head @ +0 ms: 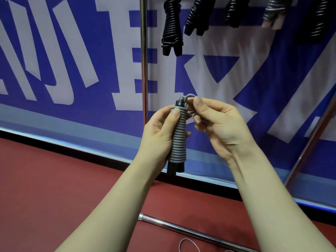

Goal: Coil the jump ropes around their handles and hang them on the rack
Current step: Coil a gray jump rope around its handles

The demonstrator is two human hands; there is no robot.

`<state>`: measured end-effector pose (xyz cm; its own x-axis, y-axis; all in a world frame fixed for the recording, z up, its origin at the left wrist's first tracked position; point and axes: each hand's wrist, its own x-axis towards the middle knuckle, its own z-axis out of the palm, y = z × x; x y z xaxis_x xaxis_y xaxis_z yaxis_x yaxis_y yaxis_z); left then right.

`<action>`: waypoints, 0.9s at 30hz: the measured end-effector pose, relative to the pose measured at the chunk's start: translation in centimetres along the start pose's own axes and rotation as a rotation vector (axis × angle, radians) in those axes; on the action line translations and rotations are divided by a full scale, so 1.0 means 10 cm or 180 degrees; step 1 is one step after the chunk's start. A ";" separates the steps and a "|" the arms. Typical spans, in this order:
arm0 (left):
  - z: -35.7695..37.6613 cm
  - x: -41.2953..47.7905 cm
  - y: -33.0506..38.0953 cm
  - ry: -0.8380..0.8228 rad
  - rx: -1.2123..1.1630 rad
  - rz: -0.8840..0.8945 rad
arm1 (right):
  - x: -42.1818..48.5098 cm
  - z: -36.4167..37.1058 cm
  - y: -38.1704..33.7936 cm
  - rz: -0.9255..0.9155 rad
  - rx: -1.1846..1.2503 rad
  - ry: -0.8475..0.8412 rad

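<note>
A grey jump rope [179, 137] is wound in tight turns around its two black handles, which stand upright in front of me. My left hand [158, 135] grips the coiled bundle from the left, thumb across the upper turns. My right hand [216, 124] pinches the grey end loop at the top of the bundle between thumb and fingers. Several coiled ropes [171, 26] hang from the rack above, mostly black, one grey with pale handles [273, 13].
A chrome upright pole [144, 57] of the rack stands just behind my hands, and a slanted chrome leg [309, 142] is at the right. A chrome base bar [190, 231] lies on the red floor, with a loose rope loop [189, 245] near it. A blue-and-white banner covers the wall.
</note>
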<state>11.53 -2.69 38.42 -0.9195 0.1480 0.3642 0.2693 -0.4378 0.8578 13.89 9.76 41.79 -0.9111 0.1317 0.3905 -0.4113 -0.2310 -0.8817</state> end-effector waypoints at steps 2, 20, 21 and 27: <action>0.00 0.01 -0.02 0.0015 0.0004 0.0045 | 0.01 -0.01 0.00 -0.0069 -0.0035 -0.0002; 0.00 0.03 -0.06 -0.0376 -0.0375 0.0143 | -0.06 -0.05 0.06 -0.1246 -0.1816 0.0346; -0.01 0.03 -0.06 -0.0368 -0.0407 0.0147 | -0.05 -0.05 0.06 -0.1257 -0.1846 0.0387; -0.01 0.04 -0.05 -0.0394 -0.0376 0.0219 | -0.05 -0.06 0.09 -0.1910 -0.2499 0.0321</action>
<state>10.95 -2.49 38.08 -0.8558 0.2190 0.4687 0.2881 -0.5507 0.7834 14.00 10.05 40.70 -0.5361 0.1077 0.8373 -0.6365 0.6000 -0.4847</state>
